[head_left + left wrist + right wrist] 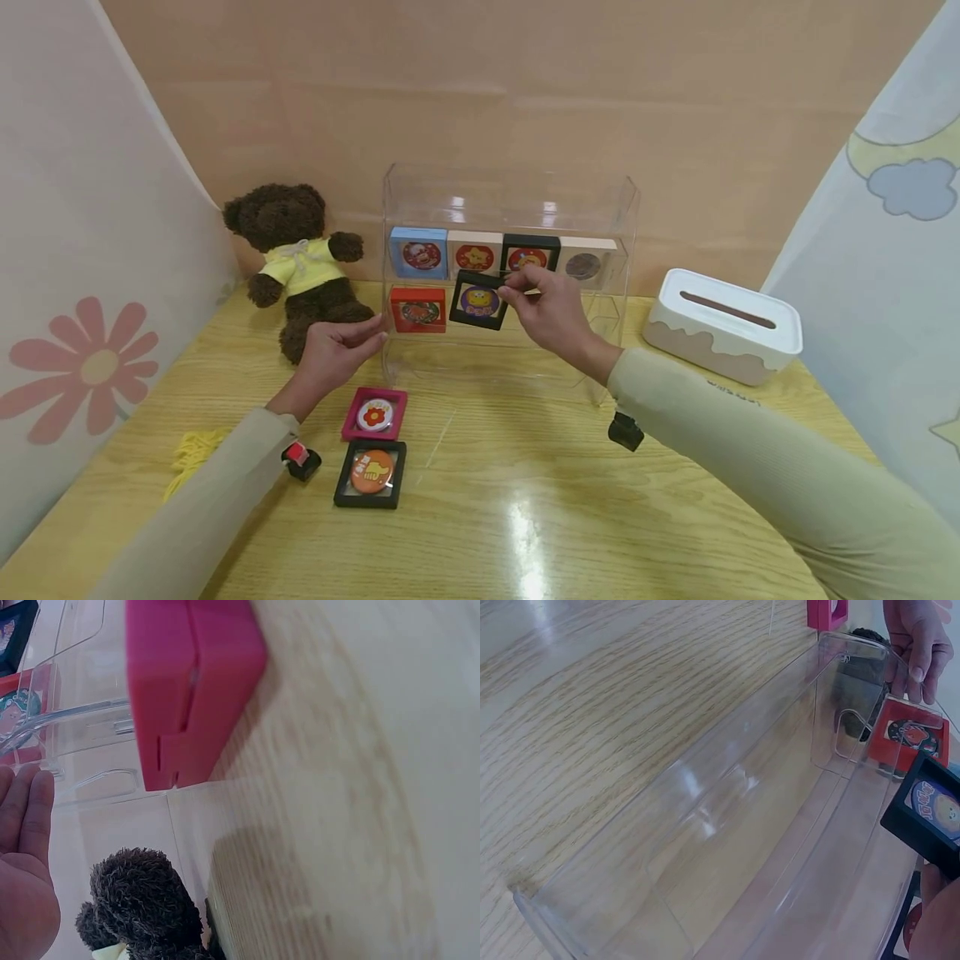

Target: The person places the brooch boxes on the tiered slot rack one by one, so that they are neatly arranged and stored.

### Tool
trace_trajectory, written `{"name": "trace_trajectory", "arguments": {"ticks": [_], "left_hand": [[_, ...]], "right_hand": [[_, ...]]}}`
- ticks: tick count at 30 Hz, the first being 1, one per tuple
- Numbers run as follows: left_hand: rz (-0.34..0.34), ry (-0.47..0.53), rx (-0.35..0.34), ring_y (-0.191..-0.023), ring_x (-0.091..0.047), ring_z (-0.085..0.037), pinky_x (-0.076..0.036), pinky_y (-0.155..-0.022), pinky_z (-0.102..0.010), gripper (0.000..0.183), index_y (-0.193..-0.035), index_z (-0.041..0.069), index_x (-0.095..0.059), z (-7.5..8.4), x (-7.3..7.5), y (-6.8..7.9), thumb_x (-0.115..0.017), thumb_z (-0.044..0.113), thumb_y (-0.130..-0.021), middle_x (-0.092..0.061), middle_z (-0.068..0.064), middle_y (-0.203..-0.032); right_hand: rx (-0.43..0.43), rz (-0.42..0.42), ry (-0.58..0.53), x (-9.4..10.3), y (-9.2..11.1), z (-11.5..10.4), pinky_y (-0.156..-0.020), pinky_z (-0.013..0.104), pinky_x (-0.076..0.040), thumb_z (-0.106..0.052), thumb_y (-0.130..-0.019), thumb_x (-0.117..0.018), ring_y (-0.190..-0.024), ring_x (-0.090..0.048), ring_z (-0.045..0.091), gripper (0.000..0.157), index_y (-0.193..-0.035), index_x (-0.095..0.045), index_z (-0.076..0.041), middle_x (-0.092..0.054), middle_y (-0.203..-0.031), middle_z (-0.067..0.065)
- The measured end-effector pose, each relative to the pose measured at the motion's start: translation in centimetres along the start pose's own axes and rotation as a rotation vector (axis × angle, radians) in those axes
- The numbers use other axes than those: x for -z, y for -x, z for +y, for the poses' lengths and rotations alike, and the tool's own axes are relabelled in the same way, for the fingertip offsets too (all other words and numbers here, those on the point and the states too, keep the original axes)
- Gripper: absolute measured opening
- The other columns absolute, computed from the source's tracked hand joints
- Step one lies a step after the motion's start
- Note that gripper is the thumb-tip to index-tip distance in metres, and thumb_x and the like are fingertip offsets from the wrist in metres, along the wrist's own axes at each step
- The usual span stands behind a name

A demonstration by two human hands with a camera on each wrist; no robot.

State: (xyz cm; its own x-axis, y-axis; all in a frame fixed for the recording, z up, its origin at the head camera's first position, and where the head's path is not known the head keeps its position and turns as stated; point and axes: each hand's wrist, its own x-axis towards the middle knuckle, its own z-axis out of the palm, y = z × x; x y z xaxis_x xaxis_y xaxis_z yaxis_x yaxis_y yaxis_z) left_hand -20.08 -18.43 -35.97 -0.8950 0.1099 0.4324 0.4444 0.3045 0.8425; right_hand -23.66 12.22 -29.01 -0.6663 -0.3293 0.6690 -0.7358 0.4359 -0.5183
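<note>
Right now, in the middle of the head view, the right hand [553, 312] pinches a black square frame with a purple round badge [480, 303] by its right side. It tilts just beside a red square frame [417, 311] on the clear plastic stand [585, 204]. The left hand [330, 357] has nearly straight fingers by the stand's left edge; I can't tell if they touch. This looks like the filling step, so next the black frame likely needs straightening and setting down.

The right wrist view crops the held black frame [928, 814]
</note>
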Motion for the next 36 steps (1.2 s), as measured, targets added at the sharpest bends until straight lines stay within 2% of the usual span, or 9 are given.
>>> {"name": "trace_trajectory", "arguments": {"ticks": [3, 10, 19, 30, 36], "left_hand": [[0.001, -0.009, 0.005, -0.091, -0.064, -0.003, -0.052, -0.072, -0.02, 0.029, -0.115, -0.007, -0.063, 0.2, 0.0, -0.1, -0.067, -0.002, -0.087, -0.063, -0.021, -0.109], [-0.012, 0.002, 0.003, -0.09, -0.064, -0.005, -0.052, -0.072, -0.02, 0.028, -0.114, -0.012, -0.062, 2.4, -0.1, 0.3, -0.065, -0.005, -0.087, -0.062, -0.024, -0.107], [-0.005, 0.005, 0.014, -0.09, -0.065, -0.006, -0.053, -0.072, -0.021, 0.029, -0.115, -0.005, -0.065, 0.1, 0.1, 0.0, -0.068, 0.003, -0.087, -0.064, -0.018, -0.109], [-0.003, -0.002, 0.0, -0.09, -0.065, -0.005, -0.053, -0.073, -0.021, 0.029, -0.116, -0.004, -0.065, 0.0, 0.1, 0.0, -0.068, 0.003, -0.088, -0.064, -0.018, -0.109], [-0.001, -0.022, 0.0, -0.091, -0.065, -0.006, -0.053, -0.072, -0.021, 0.029, -0.116, -0.003, -0.065, -0.2, 0.1, 0.0, -0.068, 0.005, -0.088, -0.065, -0.016, -0.108]], "right_hand": [[-0.004, -0.003, 0.01, 0.0, 0.0, 0.2, -0.067, 0.029, -0.056, -0.006, -0.086, -0.07, -0.081, -0.067, 0.022, 0.011, -0.08, -0.064, 0.0, -0.069, -0.087, 0.012], [0.006, -0.011, 0.015, -0.5, -0.2, 0.5, -0.067, 0.03, -0.056, -0.007, -0.087, -0.07, -0.082, -0.067, 0.022, 0.01, -0.081, -0.065, 0.0, -0.069, -0.089, 0.013], [0.004, -0.016, 0.022, -0.9, -0.3, 0.7, -0.066, 0.03, -0.056, -0.005, -0.086, -0.071, -0.08, -0.067, 0.021, 0.008, -0.081, -0.067, 0.0, -0.07, -0.089, 0.013], [-0.026, -0.035, -0.011, -1.5, 0.2, 1.2, -0.067, 0.029, -0.056, -0.004, -0.085, -0.071, -0.079, -0.068, 0.023, 0.009, -0.082, -0.065, 0.001, -0.069, -0.088, 0.013], [-0.041, -0.037, 0.006, -1.8, 0.3, 1.2, -0.068, 0.03, -0.056, -0.005, -0.086, -0.071, -0.08, -0.068, 0.023, 0.009, -0.082, -0.065, 0.001, -0.069, -0.088, 0.013]]}}
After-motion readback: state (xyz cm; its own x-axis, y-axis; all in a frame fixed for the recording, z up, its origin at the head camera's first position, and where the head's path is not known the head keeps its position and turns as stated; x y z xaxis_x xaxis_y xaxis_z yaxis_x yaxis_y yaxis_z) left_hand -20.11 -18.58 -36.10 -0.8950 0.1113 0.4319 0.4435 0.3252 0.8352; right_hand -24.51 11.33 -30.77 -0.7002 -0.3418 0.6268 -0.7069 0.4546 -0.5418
